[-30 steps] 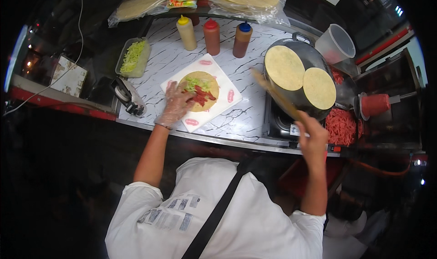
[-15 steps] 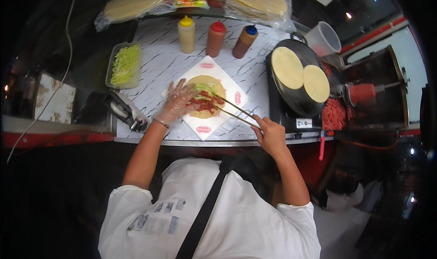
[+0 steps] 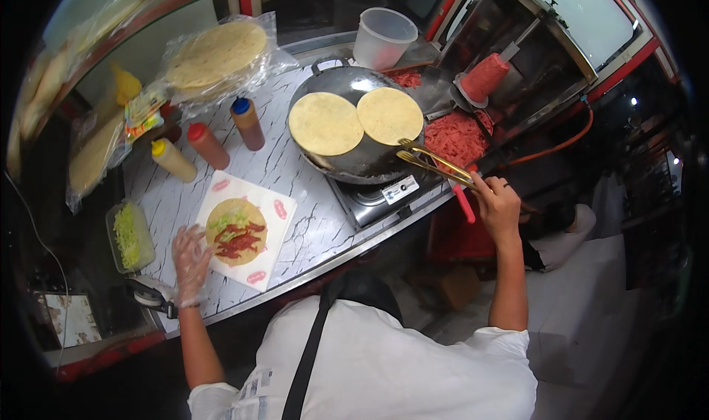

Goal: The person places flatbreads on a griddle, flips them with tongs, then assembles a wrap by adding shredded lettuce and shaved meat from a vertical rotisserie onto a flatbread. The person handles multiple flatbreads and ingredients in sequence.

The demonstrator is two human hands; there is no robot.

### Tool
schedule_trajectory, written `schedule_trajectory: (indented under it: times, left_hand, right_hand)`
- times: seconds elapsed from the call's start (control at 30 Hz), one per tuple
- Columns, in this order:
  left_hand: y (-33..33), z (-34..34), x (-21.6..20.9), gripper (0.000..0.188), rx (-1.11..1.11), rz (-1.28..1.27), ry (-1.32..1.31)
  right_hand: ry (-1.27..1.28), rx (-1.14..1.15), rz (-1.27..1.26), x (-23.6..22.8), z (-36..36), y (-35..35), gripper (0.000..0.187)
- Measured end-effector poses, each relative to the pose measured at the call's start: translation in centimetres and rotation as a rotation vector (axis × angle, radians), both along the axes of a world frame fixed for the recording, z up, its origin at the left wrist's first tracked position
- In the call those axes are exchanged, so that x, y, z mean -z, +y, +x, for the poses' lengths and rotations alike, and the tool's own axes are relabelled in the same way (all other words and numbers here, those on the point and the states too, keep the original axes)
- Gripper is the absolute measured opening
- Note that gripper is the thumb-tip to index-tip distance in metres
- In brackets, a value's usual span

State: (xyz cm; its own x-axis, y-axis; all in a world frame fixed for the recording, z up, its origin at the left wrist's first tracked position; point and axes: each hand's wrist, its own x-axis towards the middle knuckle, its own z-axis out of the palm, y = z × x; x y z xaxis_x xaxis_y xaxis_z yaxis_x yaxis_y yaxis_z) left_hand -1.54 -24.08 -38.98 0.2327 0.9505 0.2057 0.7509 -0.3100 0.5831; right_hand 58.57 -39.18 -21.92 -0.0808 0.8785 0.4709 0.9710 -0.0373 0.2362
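A pair of gold tongs (image 3: 436, 163) is gripped in my right hand (image 3: 498, 206), tips over the near right rim of the dark griddle pan (image 3: 354, 170). Two pale flatbreads, a left one (image 3: 325, 123) and a right one (image 3: 390, 116), lie in that pan. My left hand (image 3: 190, 261), in a clear plastic glove, rests beside the left edge of a white paper wrapper (image 3: 269, 232), fingers apart and holding nothing. On the wrapper lies another flatbread (image 3: 235, 260), topped with shredded lettuce (image 3: 231, 222) and reddish meat strips (image 3: 240, 243).
Yellow-capped (image 3: 173, 162), red-capped (image 3: 209, 147) and blue-capped (image 3: 247, 125) squeeze bottles stand behind the wrapper. A lettuce tub (image 3: 144, 239) sits at the left. Shaved meat (image 3: 454, 139) lies right of the pan, below a meat cone (image 3: 484, 78). A red handle (image 3: 464, 204) juts over the counter edge.
My right hand has carried the tongs from the filled flatbread across to the pan's edge. My left hand has drawn back off the filling. The view has turned rightward.
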Motion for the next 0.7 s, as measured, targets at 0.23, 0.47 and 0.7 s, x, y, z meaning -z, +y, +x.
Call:
schedule_trajectory:
  times: [0.23,0.47,0.7]
  left_hand:
    - [-3.0,2.5,-3.5,0.031,0.016,-0.105,-0.081]
    - [-8.1,4.2,-5.1,0.036,-0.166,-0.182,-0.217]
    - [-13.7,3.9,-5.1,0.034,-0.175,-0.488,-0.372]
  right_hand:
    - [-0.034,-0.238,0.136,3.8,5.0,8.6,0.039]
    - [0.394,-0.168,0.158,-2.3,10.1,13.4,0.031]
    - [0.442,-0.126,-0.081,3.1,9.1,14.2,0.031]
